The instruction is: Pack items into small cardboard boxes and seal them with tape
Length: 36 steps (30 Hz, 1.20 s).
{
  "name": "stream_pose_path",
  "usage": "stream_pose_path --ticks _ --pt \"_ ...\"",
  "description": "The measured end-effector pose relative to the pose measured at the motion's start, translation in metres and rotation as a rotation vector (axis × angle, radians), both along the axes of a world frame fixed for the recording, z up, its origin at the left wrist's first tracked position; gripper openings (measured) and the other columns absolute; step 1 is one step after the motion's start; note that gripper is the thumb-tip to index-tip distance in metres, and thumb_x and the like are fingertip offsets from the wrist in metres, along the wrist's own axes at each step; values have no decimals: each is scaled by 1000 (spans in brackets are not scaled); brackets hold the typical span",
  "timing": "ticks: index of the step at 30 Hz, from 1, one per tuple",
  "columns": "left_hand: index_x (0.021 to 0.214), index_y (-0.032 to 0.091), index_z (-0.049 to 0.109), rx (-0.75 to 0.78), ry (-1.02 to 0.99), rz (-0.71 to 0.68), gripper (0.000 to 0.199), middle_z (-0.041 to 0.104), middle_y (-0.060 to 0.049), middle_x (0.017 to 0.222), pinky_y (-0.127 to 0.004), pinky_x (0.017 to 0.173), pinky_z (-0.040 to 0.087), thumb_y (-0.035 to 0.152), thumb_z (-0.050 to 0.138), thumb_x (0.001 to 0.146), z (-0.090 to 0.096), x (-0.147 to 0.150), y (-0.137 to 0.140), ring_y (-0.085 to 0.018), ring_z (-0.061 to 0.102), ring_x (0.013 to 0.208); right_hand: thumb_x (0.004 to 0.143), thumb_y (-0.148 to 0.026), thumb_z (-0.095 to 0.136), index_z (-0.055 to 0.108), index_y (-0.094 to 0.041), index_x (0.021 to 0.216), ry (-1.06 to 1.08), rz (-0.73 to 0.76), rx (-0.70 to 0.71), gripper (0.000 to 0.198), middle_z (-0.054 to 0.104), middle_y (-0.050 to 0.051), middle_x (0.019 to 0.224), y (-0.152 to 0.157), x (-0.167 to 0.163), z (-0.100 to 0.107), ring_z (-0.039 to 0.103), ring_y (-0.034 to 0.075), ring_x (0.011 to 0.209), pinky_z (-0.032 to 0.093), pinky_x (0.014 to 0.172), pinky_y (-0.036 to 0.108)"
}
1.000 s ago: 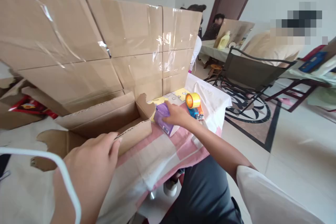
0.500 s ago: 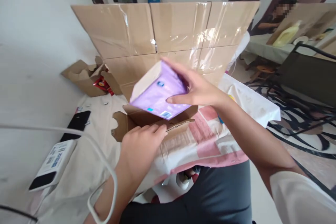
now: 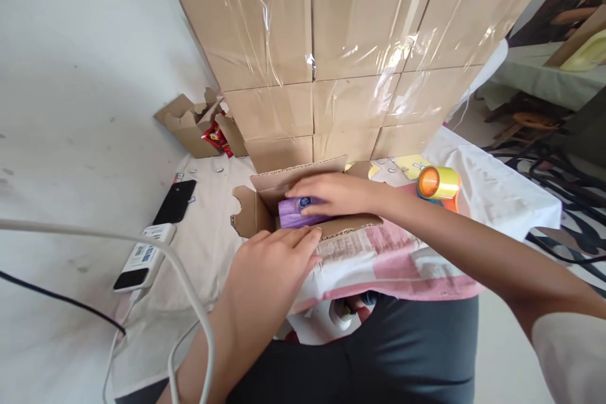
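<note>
An open cardboard box (image 3: 259,213) sits on the cloth-covered table in front of me, its flaps raised. Inside it lies a purple plastic-wrapped packet (image 3: 290,214) with a small dark blue label on it. My right hand (image 3: 338,194) reaches into the box from the right, fingers over the packet's top and thumb along its near side. At the near side, my left hand (image 3: 277,262) holds the front flap (image 3: 353,226), its fingertips over the flap's edge. The packet's right end is hidden beneath my right hand.
A large taped cardboard panel (image 3: 355,25) stands behind the box. Tape rolls (image 3: 442,183) sit at right. On the left are a smaller carton (image 3: 189,132) with red packets, a black phone (image 3: 175,202), a white device (image 3: 146,252) and a looping cable (image 3: 189,290).
My right hand has lowered the purple packet from above the box into it. My left hand stays at the front flap. The view has shifted, bringing the tape rolls into sight.
</note>
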State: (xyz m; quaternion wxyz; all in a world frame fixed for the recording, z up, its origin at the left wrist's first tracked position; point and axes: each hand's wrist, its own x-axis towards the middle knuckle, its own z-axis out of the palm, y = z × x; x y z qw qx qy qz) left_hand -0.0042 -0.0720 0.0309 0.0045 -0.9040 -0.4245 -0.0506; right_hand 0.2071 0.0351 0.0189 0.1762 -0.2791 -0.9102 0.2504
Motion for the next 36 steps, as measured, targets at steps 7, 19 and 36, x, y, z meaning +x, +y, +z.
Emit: stream_pose_path --ticks 7,19,36 --pt "135 19 54 24 -155 752 73 73 -12 116 -42 80 52 69 60 82 19 -54 20 -35 68 104 98 -57 49 69 -29 115 776 -872 185 39 74 6 108 -36 83 -31 69 26 108 54 98 48" --pt "128 28 62 -300 -187 353 48 75 -4 100 -34 75 49 60 46 96 11 -30 26 -27 70 87 89 -85 27 45 -33 151 616 -451 -145 83 70 9 122 -49 58 -75 53 30 136 31 120 57" --pt "93 24 74 118 -120 193 32 76 -5 101 -46 99 40 52 59 94 -29 -22 58 -28 67 99 91 -32 60 11 -36 163 502 -581 0 87 65 5 133 -30 55 -77 53 27 132 40 113 53"
